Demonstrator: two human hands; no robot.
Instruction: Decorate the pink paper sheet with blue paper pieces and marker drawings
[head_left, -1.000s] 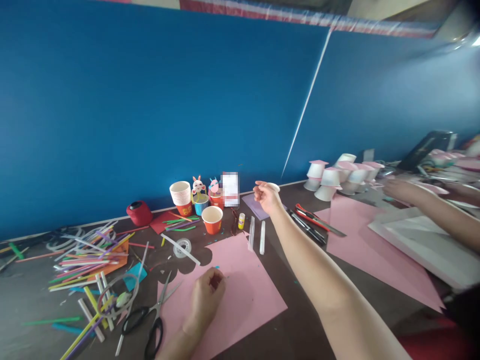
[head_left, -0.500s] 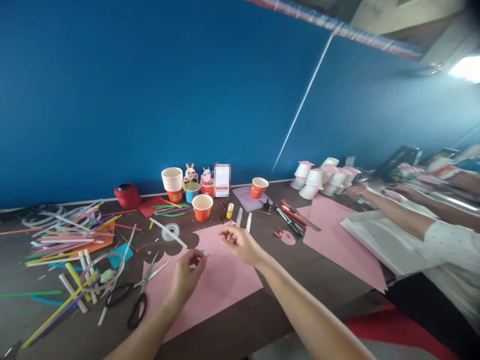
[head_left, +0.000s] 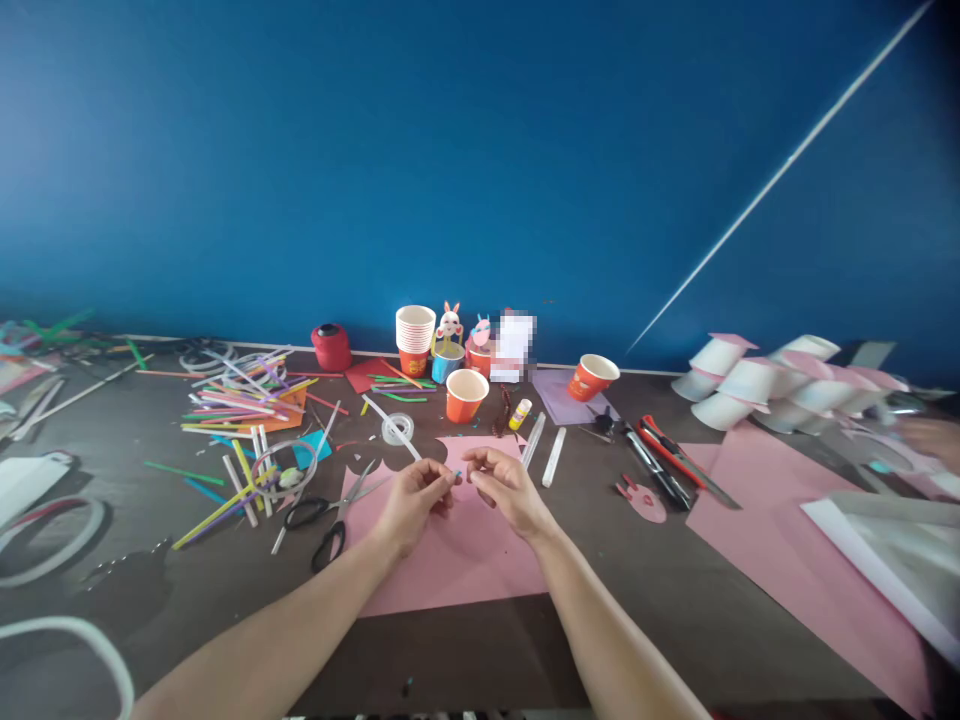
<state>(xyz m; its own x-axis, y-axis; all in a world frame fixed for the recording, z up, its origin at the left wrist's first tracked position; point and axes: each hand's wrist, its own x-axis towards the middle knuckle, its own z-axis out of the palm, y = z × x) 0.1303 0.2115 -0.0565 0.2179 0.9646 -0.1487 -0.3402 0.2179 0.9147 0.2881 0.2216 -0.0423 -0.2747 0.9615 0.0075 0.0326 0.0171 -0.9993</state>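
My left hand (head_left: 420, 503) is closed in a pinch on a small blue piece (head_left: 457, 474), perhaps paper, whose exact shape is too small to make out. Close beside it is my right hand (head_left: 514, 493), its fingers curled and thumb and forefinger slightly apart, with nothing visible between them. Both hands are over a pink paper sheet (head_left: 465, 575) with scalloped cut-outs along its far edge. Black-handled scissors (head_left: 337, 512) lie across the sheet's left edge. Beyond the left hand are a tape roll (head_left: 397, 430) and a white strip (head_left: 391, 425).
Colourful straws (head_left: 240, 395) are heaped at left. An orange paper cup (head_left: 466, 396), a cup stack (head_left: 415, 340) and a glue stick (head_left: 520, 414) stand ahead. At right lie a red utility knife (head_left: 679, 458), a pink cut-out (head_left: 645, 499) and white cups (head_left: 727, 390); a co-worker's blurred hand (head_left: 930, 445) is beyond.
The view has turned left, so things appear further right. My hands have come closer together, the right fingers now beside the small blue piece.
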